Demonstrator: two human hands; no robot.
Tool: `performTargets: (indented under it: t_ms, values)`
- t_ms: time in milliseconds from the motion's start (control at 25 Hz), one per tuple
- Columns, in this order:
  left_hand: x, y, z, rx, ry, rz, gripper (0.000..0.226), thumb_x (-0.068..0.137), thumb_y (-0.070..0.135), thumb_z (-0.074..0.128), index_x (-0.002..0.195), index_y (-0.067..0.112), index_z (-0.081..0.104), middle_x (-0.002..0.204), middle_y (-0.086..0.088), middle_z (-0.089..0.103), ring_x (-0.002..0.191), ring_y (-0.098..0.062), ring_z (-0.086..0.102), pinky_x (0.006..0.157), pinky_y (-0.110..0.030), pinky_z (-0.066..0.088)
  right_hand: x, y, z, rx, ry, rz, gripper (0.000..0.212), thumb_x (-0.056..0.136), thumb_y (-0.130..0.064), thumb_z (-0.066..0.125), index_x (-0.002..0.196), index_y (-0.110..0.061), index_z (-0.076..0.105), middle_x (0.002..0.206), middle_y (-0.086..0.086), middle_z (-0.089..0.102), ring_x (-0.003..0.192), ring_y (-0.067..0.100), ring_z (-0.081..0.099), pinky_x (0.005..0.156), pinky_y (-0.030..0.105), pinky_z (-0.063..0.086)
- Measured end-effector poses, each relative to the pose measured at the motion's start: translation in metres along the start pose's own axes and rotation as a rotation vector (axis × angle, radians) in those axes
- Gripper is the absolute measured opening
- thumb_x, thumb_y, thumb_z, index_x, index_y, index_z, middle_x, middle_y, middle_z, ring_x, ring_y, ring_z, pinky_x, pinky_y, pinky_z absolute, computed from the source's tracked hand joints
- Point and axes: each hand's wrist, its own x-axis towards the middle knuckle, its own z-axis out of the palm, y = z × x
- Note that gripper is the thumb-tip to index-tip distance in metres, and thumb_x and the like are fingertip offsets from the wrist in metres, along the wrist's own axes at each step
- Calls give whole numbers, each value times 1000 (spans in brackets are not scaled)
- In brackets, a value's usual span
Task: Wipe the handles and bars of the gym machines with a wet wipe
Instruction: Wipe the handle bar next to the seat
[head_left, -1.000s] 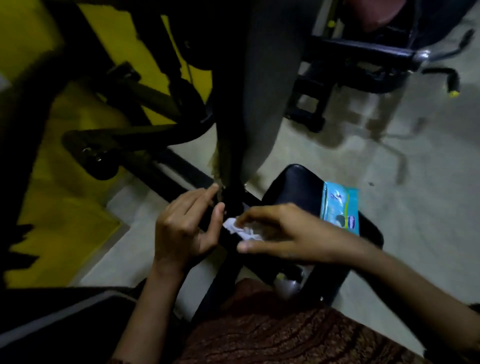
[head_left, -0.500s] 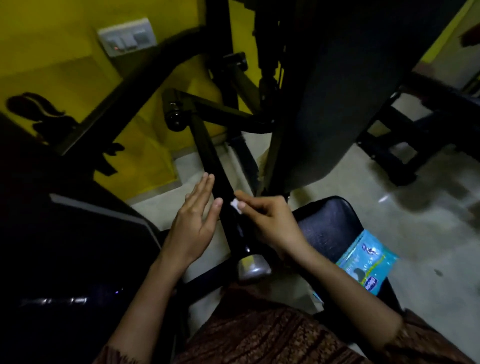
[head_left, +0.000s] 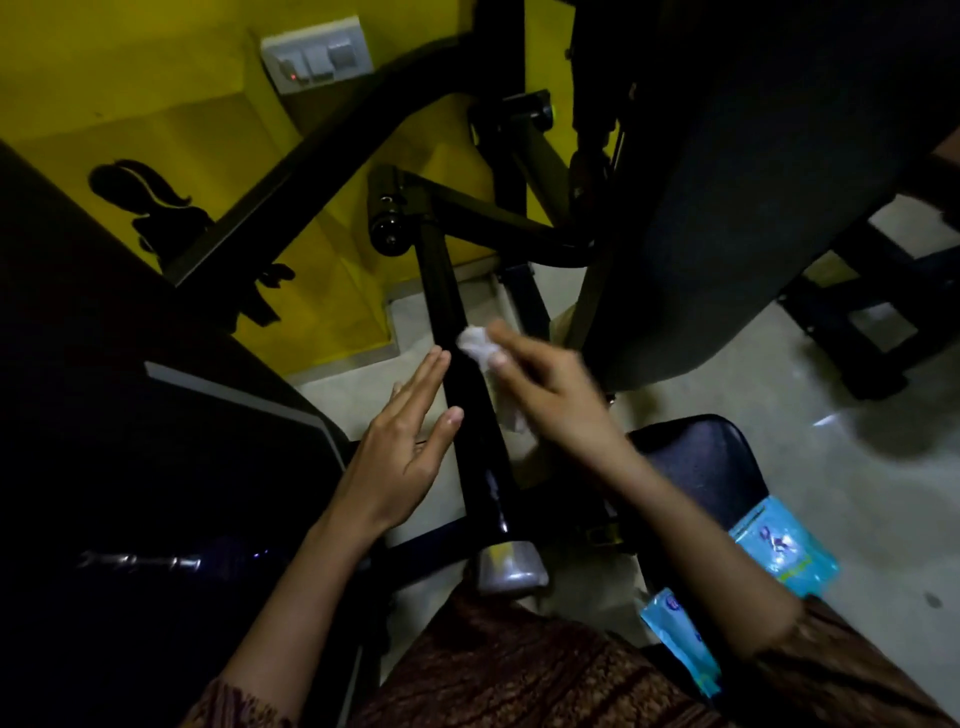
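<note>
A black machine bar (head_left: 441, 291) runs from a round joint at the back down toward me and ends in a grey cap (head_left: 511, 569). My right hand (head_left: 550, 389) pinches a crumpled white wet wipe (head_left: 475, 340) against the bar's right side, about halfway along it. My left hand (head_left: 405, 441) lies flat with straight fingers along the bar's left side, its thumb tip at the bar. A blue wet-wipe pack (head_left: 784, 551) lies on the black seat (head_left: 696, 457) to my right, partly hidden by my right forearm.
A large dark pad (head_left: 753, 182) hangs over the right side, close to my right hand. Black frame tubes (head_left: 322, 156) cross the yellow wall, which carries a switch plate (head_left: 317, 54). A dark machine part fills the left. Pale floor (head_left: 831, 499) lies to the right.
My right hand slid the wipe farther up the bar, away from me. My left hand stayed flat beside the bar. The view came in a little closer to the bar.
</note>
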Motion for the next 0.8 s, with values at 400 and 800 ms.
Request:
performTargets:
  t_ms: [400, 800]
  values:
    - [32, -12, 1, -41, 24, -6, 60, 88, 53, 27, 141, 34, 9, 148, 24, 3, 134, 17, 2, 111, -9, -2, 24, 24, 12, 167, 95, 16, 31, 90, 2, 53, 120, -1, 55, 126, 5, 55, 114, 4, 53, 93, 11, 40]
    - [82, -35, -3, -137, 37, -23, 59, 85, 61, 31, 138, 42, 10, 147, 26, 5, 133, 18, 2, 108, -5, 3, 99, 29, 0, 142, -116, 87, 32, 86, 4, 56, 118, -2, 56, 124, 18, 56, 104, -3, 57, 91, 14, 43]
